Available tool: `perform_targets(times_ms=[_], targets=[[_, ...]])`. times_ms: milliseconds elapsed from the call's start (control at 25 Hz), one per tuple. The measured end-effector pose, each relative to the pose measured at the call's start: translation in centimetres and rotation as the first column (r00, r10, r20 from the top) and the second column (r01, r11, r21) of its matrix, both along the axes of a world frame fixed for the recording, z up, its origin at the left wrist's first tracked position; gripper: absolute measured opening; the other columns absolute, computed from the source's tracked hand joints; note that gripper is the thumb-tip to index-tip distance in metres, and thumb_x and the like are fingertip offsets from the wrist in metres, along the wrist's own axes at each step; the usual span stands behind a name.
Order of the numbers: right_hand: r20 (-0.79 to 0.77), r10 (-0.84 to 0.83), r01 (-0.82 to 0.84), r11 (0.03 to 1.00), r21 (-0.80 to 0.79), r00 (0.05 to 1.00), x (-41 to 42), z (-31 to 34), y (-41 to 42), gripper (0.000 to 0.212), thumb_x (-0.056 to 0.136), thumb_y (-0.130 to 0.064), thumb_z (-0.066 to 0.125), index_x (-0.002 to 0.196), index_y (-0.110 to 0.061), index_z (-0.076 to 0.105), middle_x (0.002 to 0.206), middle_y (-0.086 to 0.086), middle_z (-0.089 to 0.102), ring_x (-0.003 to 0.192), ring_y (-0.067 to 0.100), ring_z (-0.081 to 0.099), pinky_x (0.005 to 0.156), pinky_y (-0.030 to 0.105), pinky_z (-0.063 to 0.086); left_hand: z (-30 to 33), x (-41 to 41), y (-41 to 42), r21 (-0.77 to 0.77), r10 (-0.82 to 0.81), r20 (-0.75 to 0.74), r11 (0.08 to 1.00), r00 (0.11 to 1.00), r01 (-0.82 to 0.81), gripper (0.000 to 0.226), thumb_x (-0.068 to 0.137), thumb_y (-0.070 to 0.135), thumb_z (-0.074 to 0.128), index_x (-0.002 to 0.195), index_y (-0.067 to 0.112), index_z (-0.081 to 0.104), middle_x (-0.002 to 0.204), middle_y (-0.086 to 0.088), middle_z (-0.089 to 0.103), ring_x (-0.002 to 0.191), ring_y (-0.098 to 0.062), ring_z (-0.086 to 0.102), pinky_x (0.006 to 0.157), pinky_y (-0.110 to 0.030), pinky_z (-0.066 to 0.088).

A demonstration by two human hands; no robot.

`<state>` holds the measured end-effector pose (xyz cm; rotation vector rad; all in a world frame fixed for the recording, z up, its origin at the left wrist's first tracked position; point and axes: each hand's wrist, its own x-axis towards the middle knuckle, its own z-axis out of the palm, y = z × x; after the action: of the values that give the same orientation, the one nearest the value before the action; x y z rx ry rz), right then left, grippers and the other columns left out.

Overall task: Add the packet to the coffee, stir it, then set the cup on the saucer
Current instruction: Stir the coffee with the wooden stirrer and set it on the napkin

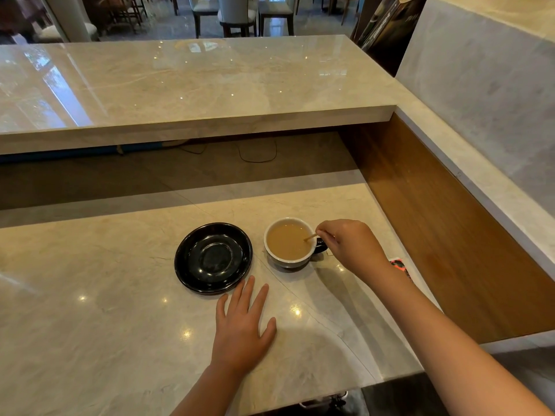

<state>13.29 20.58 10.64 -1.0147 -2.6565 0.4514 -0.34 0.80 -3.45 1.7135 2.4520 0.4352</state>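
The right hand (348, 244) is pinching a thin wooden stirrer (310, 236) between its fingertips, and the tip of the stirrer is dipping into the milky coffee in the white cup (289, 244). The cup is standing on the table (120, 310), just to the right of the empty black saucer (213, 257), not on it. The left hand (241, 328) is lying flat with spread fingers on the table, near the saucer's near edge, holding nothing. Nobody is steadying the cup, so I think a strong stirring push could be sliding or tipping it. The coffee is reaching quite high, so fast circles could be spilling it over the rim. A red packet (399, 265) is showing partly behind the right wrist.
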Motion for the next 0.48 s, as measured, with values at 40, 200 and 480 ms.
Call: perform_targets(times_ms=[40,200,480], targets=[[0.03,0.008,-0.007,1.0,-0.009,1.0,0.1,0.2,-0.1,0.021,0.093,-0.019,0.05,0.103,-0.009,0.066,0.096,0.014,0.072,0.085,0.031,0.063,0.071,0.034,0.047,0.0,0.0,0.0,-0.001,0.001,-0.002,1.0,1.0,-0.001,0.063,0.085,0.054,0.036,0.142,0.03,0.027,0.152,-0.003,0.021,0.138,-0.019,0.012,0.109,-0.048,0.009],[-0.043,-0.005,-0.001,0.989,-0.145,0.999,0.4,0.5,-0.7,0.018,0.09,-0.018,0.054,0.097,-0.011,0.07,0.091,0.011,0.074,0.083,0.024,0.065,0.072,0.034,0.051,-0.1,-0.1,0.0,0.0,-0.009,-0.004,1.0,1.0,0.009,0.062,0.085,0.053,0.037,0.142,0.029,0.028,0.152,-0.004,0.022,0.138,-0.019,0.013,0.108,-0.045,0.004],[-0.307,-0.183,0.029,0.895,-0.444,0.934,-1.2,-0.9,-1.3,0.014,0.087,-0.014,0.059,0.09,-0.01,0.072,0.079,0.007,0.071,0.077,0.018,0.066,0.074,0.041,0.059,-0.1,-0.1,0.0,0.004,-0.012,-0.009,1.0,1.0,0.012,0.063,0.085,0.053,0.039,0.142,0.028,0.029,0.151,-0.004,0.024,0.137,-0.02,0.016,0.107,-0.044,0.004]])
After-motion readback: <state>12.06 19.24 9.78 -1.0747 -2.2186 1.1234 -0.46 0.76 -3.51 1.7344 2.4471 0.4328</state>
